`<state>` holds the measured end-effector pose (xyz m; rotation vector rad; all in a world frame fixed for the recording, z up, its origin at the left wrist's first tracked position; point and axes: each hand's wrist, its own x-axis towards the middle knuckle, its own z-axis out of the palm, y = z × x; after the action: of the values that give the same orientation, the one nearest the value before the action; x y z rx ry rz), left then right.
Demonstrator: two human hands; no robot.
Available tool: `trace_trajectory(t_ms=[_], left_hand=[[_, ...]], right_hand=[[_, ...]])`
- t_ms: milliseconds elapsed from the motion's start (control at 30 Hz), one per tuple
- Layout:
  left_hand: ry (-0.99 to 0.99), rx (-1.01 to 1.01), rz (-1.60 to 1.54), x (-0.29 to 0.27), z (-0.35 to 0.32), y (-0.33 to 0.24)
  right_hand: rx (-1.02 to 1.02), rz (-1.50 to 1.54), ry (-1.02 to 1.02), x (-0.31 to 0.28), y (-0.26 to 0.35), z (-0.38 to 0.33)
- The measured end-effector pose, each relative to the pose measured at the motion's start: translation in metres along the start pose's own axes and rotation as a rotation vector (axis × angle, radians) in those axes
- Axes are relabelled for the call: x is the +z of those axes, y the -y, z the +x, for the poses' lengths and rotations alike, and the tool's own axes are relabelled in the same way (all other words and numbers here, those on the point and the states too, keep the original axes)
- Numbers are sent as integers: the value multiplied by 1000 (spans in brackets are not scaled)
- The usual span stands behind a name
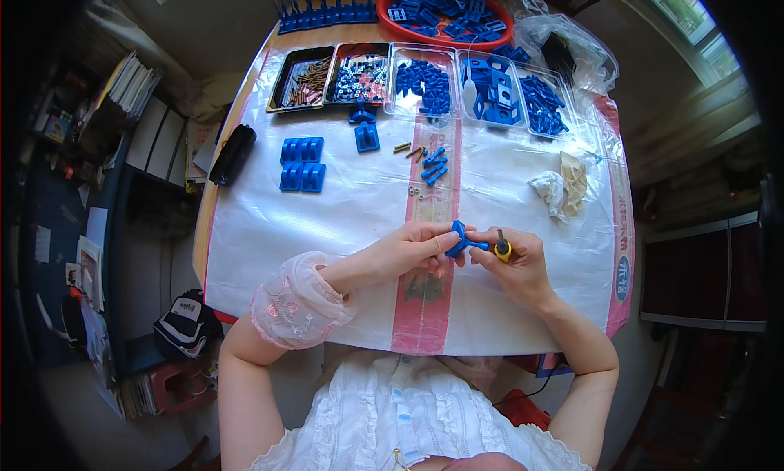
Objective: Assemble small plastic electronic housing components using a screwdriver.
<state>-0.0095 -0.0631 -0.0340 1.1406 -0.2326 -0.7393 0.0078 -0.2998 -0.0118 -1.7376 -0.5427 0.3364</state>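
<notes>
Over the near middle of the covered table, my left hand (420, 242) pinches a blue plastic bracket (457, 236). My right hand (525, 268) is closed around a short screwdriver (502, 249) with a yellow-and-black handle, its metal tip pointing up and away. The fingertips of that hand also meet a slim blue piece (478, 245) at the bracket; whether it is joined on cannot be made out. Beyond my hands lie a few brass-coloured screws (414, 151), several blue plastic pegs (435, 166) and small silvery nuts (416, 192). Blue blocks (302, 165) stand grouped farther left.
Across the back run trays of screws (312, 81), nuts (359, 73) and blue parts (423, 81). Behind them sits a red basin (384, 32); a blue rack (327, 20) is at its left. A black case (233, 155) lies at the left edge, crumpled wrapping (563, 189) at right.
</notes>
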Motion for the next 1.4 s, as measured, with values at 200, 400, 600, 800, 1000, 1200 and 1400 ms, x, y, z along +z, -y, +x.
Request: trace_trajectory(t_ms=[200, 400, 600, 800, 1000, 1200, 1400], left_hand=[[-17, 8, -1, 1, 0, -2], [-45, -37, -106, 5, -3, -10], [-62, -35, -169, 2, -2, -6], [-99, 14, -51, 6, -4, -11], [-77, 44, -10, 6, -5, -10], [-86, 19, -155, 2, -2, -4], [-29, -17, -55, 9, -6, -13]], right_hand=[[52, 41, -28, 2, 2, 0], [42, 49, -47, 2, 6, 2], [48, 47, -44, 1, 3, 1], [86, 144, -60, 0, 0, 1], [122, 171, -71, -1, -4, 1], [36, 167, -91, 1, -6, 0], [-72, 121, -69, -1, -6, 0]])
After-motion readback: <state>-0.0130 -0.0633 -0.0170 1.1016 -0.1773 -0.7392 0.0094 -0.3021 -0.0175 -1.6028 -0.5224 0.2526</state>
